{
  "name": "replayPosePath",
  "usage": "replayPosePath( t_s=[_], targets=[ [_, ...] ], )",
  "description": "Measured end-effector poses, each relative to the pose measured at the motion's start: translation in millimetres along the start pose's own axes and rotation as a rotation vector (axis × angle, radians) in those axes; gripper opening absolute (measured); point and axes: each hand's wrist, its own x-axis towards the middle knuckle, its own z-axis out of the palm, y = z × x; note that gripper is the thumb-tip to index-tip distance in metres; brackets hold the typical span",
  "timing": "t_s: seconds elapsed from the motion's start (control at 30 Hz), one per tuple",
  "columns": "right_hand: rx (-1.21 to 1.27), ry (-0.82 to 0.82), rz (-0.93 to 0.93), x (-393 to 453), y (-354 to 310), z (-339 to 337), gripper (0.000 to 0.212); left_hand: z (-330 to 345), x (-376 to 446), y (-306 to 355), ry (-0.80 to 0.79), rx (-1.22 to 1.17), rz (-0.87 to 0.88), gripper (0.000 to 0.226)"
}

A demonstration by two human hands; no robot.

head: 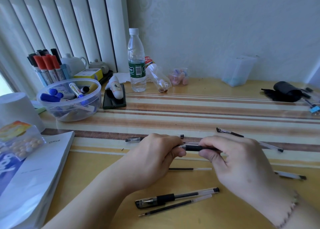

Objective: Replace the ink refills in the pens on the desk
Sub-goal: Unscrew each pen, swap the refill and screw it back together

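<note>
Both hands hold one clear gel pen with a black rubber grip (193,148) level above the desk. My left hand (155,157) pinches its left end, my right hand (235,161) its grip and barrel. Under the hands lies a loose refill (190,168). Nearer to me lie a capped pen (174,197) and beside it another loose refill (174,206). A capped pen (135,139) lies behind my left hand, another pen (230,132) behind my right, and a further pen (290,175) is at the right.
A clear bowl of markers (69,100), a marker holder (46,67), a phone (114,97) and a water bottle (136,60) stand at the back left. A book (34,173) lies at the left. A black pouch (284,91) sits at the far right.
</note>
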Motion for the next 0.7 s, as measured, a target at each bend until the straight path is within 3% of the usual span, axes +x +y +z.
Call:
replayPosePath(
  t_s=[0.13,0.27,0.37,0.53,0.63,0.7],
  targets=[
    [0.038,-0.044,0.062,-0.9,-5.9,-1.0,0.003,-3.7,2.1,-1.2,0.018,0.051,-0.040,0.041],
    [-0.005,-0.194,0.017,-2.5,-20.3,10.9,0.011,-7.2,3.6,-5.6,0.213,0.049,-0.113,0.060],
    [-0.060,-0.280,0.004,-3.1,-23.5,20.1,0.018,-3.9,4.3,-5.9,0.241,0.044,-0.104,0.057],
    [-0.112,-0.342,0.023,4.3,-21.9,10.4,0.036,1.8,5.7,-10.4,0.152,0.056,-0.094,0.041],
    [-0.174,-0.364,0.227,11.9,8.9,-30.0,0.020,2.4,4.2,-9.1,0.079,0.076,-0.086,0.033],
    [-0.326,-0.491,0.376,13.0,34.5,-56.9,0.019,2.6,3.6,-7.6,0.036,0.085,-0.078,0.027]
  ],
)
